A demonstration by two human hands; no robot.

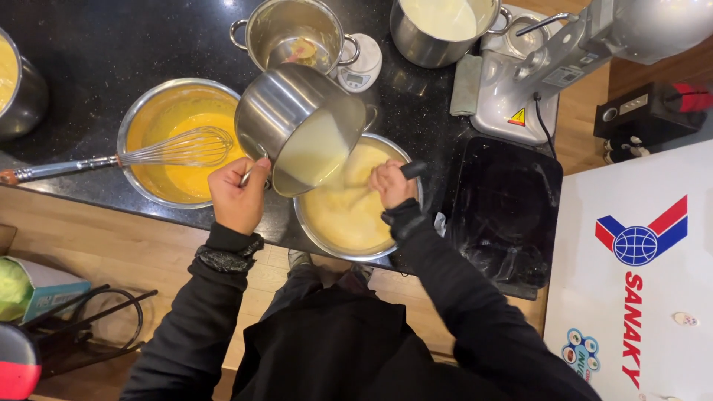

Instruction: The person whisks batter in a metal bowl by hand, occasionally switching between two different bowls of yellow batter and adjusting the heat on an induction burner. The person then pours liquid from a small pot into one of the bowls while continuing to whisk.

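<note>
Over the dark counter, my left hand (pixel 238 194) grips the handle of one tilted steel pot (pixel 297 122), pouring pale cream into one steel bowl (pixel 355 200) just right of it. My right hand (pixel 392 184) clenches a dark-handled whisk (pixel 413 169) inside that bowl. Farther left sits one bowl of yellow batter (pixel 178 141) with a second whisk (pixel 178 148).

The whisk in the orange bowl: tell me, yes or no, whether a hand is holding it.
No: the whisk rests unheld in the orange bowl, while the left hand tilts a steel pot.
</note>
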